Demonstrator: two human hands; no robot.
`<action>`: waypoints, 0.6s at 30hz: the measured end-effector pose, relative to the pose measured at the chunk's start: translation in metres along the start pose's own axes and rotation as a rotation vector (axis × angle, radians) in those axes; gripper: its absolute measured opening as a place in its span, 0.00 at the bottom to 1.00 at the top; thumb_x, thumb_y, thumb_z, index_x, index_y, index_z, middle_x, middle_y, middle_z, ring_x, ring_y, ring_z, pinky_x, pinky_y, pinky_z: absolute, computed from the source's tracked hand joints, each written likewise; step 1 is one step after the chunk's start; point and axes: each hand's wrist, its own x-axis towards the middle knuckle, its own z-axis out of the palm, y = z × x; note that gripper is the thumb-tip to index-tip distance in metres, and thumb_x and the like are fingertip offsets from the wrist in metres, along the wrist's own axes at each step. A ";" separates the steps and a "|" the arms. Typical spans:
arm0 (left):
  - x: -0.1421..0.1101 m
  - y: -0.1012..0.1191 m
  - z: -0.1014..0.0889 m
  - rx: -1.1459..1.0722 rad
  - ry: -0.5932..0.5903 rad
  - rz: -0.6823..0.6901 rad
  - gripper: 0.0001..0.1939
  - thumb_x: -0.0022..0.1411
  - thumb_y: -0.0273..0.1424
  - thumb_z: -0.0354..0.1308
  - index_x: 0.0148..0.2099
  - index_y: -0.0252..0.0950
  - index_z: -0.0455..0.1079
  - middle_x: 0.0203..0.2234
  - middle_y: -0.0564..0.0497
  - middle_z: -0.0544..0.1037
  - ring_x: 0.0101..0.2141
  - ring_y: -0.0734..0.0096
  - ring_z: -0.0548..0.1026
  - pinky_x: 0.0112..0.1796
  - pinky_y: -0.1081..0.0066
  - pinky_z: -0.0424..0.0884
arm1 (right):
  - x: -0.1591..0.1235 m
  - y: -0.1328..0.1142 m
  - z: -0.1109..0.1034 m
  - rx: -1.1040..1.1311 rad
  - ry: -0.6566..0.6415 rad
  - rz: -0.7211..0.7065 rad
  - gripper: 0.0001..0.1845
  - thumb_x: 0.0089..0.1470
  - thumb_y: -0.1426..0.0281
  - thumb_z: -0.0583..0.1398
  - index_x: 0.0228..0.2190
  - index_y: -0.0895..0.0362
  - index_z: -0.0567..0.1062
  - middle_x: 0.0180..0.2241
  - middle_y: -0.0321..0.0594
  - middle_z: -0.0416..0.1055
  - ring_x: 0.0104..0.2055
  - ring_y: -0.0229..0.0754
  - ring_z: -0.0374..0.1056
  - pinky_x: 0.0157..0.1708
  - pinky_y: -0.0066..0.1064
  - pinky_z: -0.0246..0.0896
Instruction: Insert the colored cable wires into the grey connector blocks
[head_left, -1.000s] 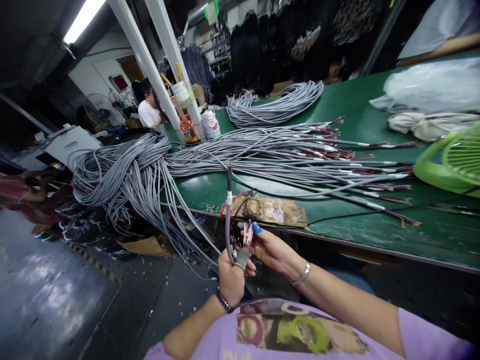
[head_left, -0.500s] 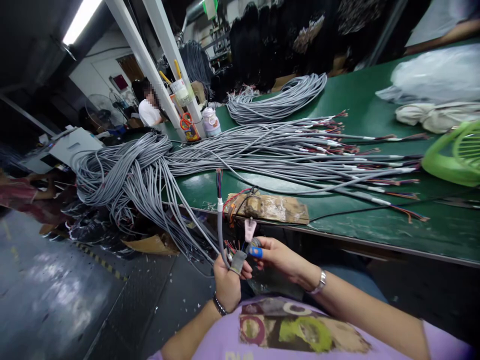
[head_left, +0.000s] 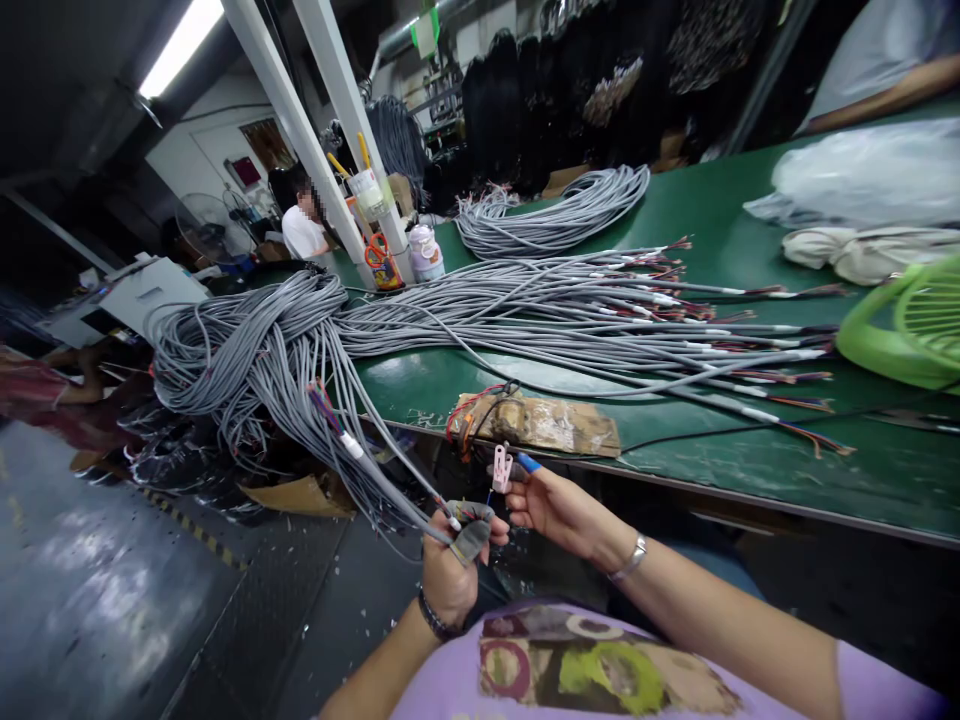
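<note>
Grey cable (head_left: 390, 490), one: before the green bench (head_left: 697, 210), clasped in left hand (head_left: 450, 580). Right hand (head_left: 562, 510): at pink clip (head_left: 501, 470), hold unclear. Scuffed board (head_left: 574, 425): between hands and cable bundle (head_left: 480, 305).

Cable end (head_left: 369, 467) tipped leftward, its white sleeve (head_left: 350, 445) lower

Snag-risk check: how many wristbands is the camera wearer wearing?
2: dark beaded-looking bracelet around the left wrist, shiny silver-coloured band around the right wrist. Neither appears hidden.
</note>
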 end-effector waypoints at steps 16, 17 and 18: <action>0.009 -0.015 0.008 0.074 -0.020 0.085 0.14 0.47 0.40 0.67 0.31 0.35 0.73 0.23 0.47 0.80 0.24 0.68 0.75 0.20 0.75 0.59 | 0.014 -0.001 0.017 -0.005 0.003 -0.203 0.21 0.48 0.52 0.62 0.29 0.59 0.75 0.22 0.37 0.69 0.21 0.35 0.61 0.23 0.28 0.58; 0.009 -0.016 0.007 0.076 -0.018 0.077 0.14 0.47 0.40 0.67 0.31 0.35 0.73 0.23 0.47 0.80 0.24 0.68 0.75 0.20 0.76 0.59 | 0.015 0.000 0.017 0.014 0.026 -0.212 0.19 0.48 0.54 0.63 0.28 0.59 0.75 0.23 0.37 0.69 0.23 0.35 0.62 0.25 0.28 0.58; 0.009 -0.017 0.006 0.075 -0.016 0.071 0.14 0.47 0.40 0.67 0.31 0.35 0.73 0.24 0.48 0.80 0.25 0.67 0.76 0.20 0.76 0.59 | 0.015 0.000 0.017 0.029 0.044 -0.212 0.18 0.47 0.55 0.64 0.27 0.59 0.75 0.23 0.37 0.70 0.24 0.35 0.62 0.25 0.28 0.59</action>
